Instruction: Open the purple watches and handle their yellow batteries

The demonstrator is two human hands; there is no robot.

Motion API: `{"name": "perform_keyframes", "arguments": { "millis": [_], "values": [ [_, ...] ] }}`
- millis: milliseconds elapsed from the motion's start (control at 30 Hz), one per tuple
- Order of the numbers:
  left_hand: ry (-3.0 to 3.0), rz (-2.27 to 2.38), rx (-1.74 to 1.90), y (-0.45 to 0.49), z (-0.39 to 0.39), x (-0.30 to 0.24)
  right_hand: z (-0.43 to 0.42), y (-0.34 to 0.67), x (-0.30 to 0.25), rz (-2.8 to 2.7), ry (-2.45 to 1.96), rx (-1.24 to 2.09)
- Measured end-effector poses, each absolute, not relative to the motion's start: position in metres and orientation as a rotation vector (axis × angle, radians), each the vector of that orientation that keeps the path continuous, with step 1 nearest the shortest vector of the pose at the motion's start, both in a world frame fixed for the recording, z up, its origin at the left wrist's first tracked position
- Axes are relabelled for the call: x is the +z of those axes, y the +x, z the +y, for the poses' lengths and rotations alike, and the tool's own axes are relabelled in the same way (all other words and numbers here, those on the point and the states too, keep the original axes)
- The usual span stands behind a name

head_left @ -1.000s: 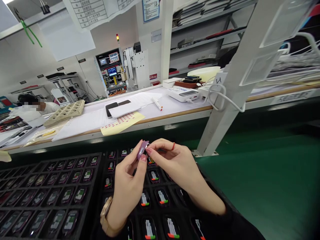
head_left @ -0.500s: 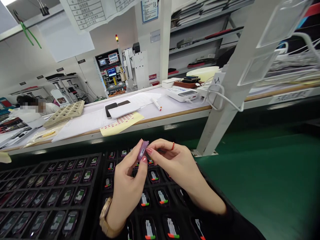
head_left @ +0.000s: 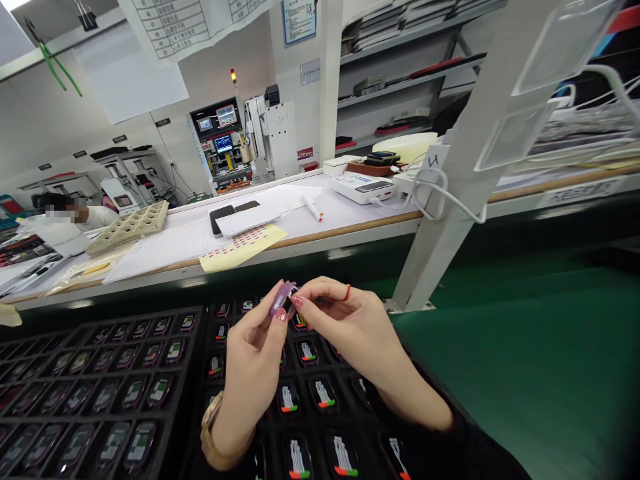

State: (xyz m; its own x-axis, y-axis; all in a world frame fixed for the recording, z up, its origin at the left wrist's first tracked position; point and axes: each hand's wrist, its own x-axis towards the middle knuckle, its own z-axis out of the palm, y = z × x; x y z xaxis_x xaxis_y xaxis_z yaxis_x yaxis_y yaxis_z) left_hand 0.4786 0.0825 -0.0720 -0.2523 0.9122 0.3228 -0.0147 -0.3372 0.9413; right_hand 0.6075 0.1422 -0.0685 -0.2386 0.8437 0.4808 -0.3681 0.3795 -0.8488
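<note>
Between the thumb and fingers of my left hand (head_left: 255, 363) is a small purple watch case (head_left: 283, 297), held on edge above the tray with a light slot-shaped part on its side. My right hand (head_left: 353, 330) pinches at the case's right edge with thumb and forefinger; a thin pale or clear piece seems to show there, too small to name. Below both hands, a black foam tray (head_left: 305, 423) holds rows of watch bodies, many with lit screens showing white lines and red-green bars, such as this watch (head_left: 324, 392).
A second black tray (head_left: 173, 393) of watches lies to the left. Behind runs a white bench (head_left: 300, 250) with papers, a phone (head_left: 220, 219), a marker (head_left: 313, 208) and a white charging box (head_left: 363, 188). A slanted metal post (head_left: 440, 220) stands right. Another person (head_left: 75, 212) sits far left.
My left hand has tilted the watch case slightly and shifted a little left. A gap with a pale piece now shows at its right edge by my right fingertips.
</note>
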Motion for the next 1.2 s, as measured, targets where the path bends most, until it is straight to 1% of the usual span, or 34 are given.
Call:
{"name": "perform_keyframes", "arguments": {
  "millis": [367,600,1200],
  "values": [
    [1.305,1.179,1.695,0.4789,0.0830,-0.0686,0.1386,0.6028,-0.0717,-1.419,-0.482,1.015],
    [1.347,1.225,1.694,0.4813,0.0825,-0.0739,0.1361,0.5984,-0.0738,-1.440,-0.498,0.783],
    [1.207,1.237,1.703,0.4827,0.0859,-0.0738,0.1416,0.6026,-0.0754,-1.531,-0.496,0.632]
  ]
}}
